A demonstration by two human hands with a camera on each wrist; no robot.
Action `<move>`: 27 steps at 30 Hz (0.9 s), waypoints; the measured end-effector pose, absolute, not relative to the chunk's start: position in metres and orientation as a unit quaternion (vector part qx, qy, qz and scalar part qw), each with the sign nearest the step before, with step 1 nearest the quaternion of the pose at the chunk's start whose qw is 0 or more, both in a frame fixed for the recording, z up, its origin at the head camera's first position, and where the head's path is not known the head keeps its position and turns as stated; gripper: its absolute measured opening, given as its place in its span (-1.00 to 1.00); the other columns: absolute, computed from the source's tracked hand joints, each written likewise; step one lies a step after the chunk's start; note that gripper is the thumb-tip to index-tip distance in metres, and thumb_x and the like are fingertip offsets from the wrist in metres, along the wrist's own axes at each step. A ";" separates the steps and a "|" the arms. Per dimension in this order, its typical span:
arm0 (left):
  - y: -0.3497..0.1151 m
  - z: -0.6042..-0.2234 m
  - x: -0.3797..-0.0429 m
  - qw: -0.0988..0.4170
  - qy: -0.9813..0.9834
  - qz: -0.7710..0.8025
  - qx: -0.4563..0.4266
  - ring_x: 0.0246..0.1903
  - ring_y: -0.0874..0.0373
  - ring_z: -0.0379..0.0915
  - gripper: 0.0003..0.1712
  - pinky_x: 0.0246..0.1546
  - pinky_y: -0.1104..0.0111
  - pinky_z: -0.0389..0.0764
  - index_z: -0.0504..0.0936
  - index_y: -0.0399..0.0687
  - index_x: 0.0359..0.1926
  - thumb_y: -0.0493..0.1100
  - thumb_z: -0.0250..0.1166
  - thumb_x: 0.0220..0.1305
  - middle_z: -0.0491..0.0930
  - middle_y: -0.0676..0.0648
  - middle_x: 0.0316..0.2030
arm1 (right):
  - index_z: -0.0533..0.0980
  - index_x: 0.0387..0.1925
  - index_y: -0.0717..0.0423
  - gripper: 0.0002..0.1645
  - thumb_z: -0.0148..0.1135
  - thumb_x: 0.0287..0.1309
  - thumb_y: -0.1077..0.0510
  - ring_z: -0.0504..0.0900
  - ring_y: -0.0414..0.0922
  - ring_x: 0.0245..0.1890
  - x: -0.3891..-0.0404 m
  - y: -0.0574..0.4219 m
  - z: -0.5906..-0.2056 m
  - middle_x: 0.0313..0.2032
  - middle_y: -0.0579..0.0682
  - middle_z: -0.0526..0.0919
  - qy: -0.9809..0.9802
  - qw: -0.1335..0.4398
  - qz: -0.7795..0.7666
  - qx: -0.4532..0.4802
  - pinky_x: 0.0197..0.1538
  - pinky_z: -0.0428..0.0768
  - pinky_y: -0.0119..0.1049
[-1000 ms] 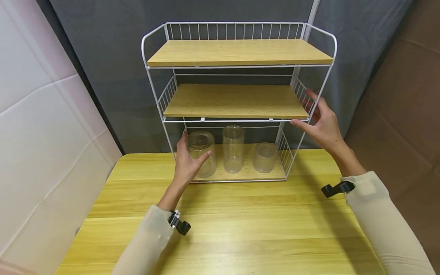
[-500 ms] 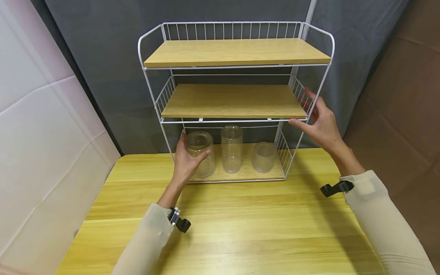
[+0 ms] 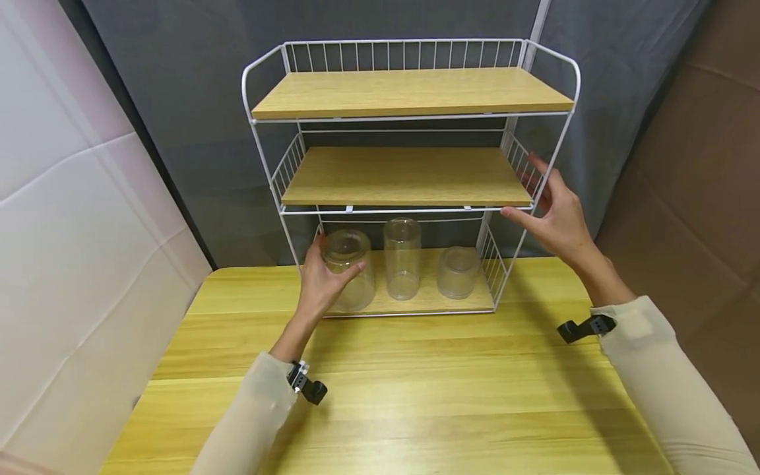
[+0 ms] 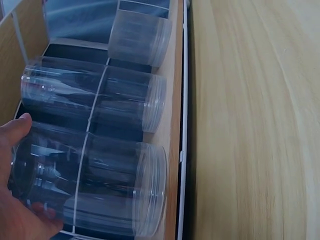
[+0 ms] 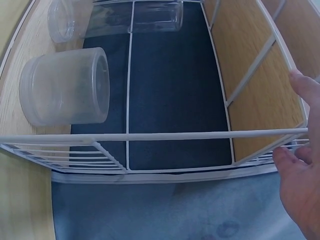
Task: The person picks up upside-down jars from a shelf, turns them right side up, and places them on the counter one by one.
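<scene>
A three-tier rack [image 3: 410, 210] of white wire with wooden shelves stands on the table. On its bottom shelf are three clear jars. My left hand [image 3: 320, 280] holds the wide jar [image 3: 355, 290] at the left near its top, thumb on one side and fingers on the other. Beside it stand a tall narrow jar [image 3: 403, 264] and a short jar [image 3: 458, 272]. In the left wrist view the wide jar [image 4: 100, 180] has its ridged end against the shelf. My right hand [image 3: 561, 221] grips the rack's right side at the middle shelf, thumb in front, other fingers behind the wires.
The wooden table [image 3: 380, 389] stretches in front of the rack. A grey curtain [image 3: 225, 132] hangs behind it. White cloth [image 3: 89, 218] is at the left, a brown panel [image 3: 695, 185] at the right. Wire side guards [image 3: 493, 257] edge the bottom shelf.
Both hands stay nearly in place. The left fingertips sit slightly lower about the wide jar than a second ago. The view shifts slightly.
</scene>
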State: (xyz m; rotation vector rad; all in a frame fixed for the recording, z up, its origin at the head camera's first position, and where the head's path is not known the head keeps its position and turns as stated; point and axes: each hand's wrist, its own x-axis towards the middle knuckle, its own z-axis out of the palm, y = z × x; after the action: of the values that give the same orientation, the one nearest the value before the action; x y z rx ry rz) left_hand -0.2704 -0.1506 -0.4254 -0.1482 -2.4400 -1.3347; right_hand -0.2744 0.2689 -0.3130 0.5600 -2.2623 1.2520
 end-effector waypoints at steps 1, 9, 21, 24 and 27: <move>-0.151 -0.425 -0.269 0.177 -0.862 -0.471 -0.052 0.45 -0.30 0.27 0.27 0.53 -0.06 0.28 0.13 -0.38 0.59 0.04 0.67 0.08 0.33 -0.42 0.46 | 0.16 0.65 0.00 0.19 0.59 0.09 0.38 0.51 0.20 0.40 -0.274 0.269 -0.313 0.39 0.33 0.50 -0.829 0.244 0.461 0.205 0.37 0.52 -0.44; -0.150 -0.421 -0.252 0.172 -0.860 -0.476 -0.061 0.50 -0.29 0.21 0.30 0.58 -0.08 0.21 0.11 -0.36 0.61 0.05 0.68 0.07 0.28 -0.40 0.51 | 0.07 0.69 -0.08 0.23 0.56 0.15 0.32 0.50 0.25 0.39 -0.270 0.273 -0.315 0.45 0.32 0.44 -0.840 0.238 0.448 0.194 0.31 0.52 -0.53; -0.148 -0.413 -0.224 0.174 -0.855 -0.483 -0.072 0.41 -0.24 0.35 0.31 0.43 -0.07 0.44 0.17 -0.30 0.61 0.05 0.71 -0.01 0.39 -0.32 0.47 | -0.04 0.72 -0.04 0.36 0.55 0.08 0.46 0.28 0.19 0.55 -0.254 0.279 -0.330 0.64 0.13 0.16 -0.849 0.239 0.417 0.218 0.48 0.42 -0.27; -0.146 -0.410 -0.217 0.174 -0.848 -0.495 -0.075 0.38 -0.20 0.38 0.31 0.37 -0.05 0.51 0.17 -0.24 0.62 0.04 0.71 -0.01 0.39 -0.28 0.47 | -0.11 0.73 -0.07 0.41 0.57 0.09 0.42 0.22 0.18 0.58 -0.246 0.278 -0.333 0.67 0.09 0.05 -0.859 0.223 0.406 0.218 0.50 0.36 -0.34; -0.143 -0.408 -0.212 0.171 -0.839 -0.512 -0.073 0.36 -0.17 0.39 0.30 0.34 -0.06 0.53 0.18 -0.18 0.63 0.04 0.71 -0.01 0.38 -0.27 0.46 | -0.17 0.73 -0.05 0.44 0.58 0.08 0.40 0.17 0.19 0.60 -0.236 0.277 -0.337 0.69 0.06 -0.04 -0.865 0.213 0.403 0.209 0.51 0.32 -0.43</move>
State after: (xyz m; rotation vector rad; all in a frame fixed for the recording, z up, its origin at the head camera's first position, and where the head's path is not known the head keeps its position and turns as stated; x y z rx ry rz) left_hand -0.2118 -0.1433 -0.4084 -0.2065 -2.3816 -1.4533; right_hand -0.2358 0.2769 -0.3374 0.5790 -2.4028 1.1186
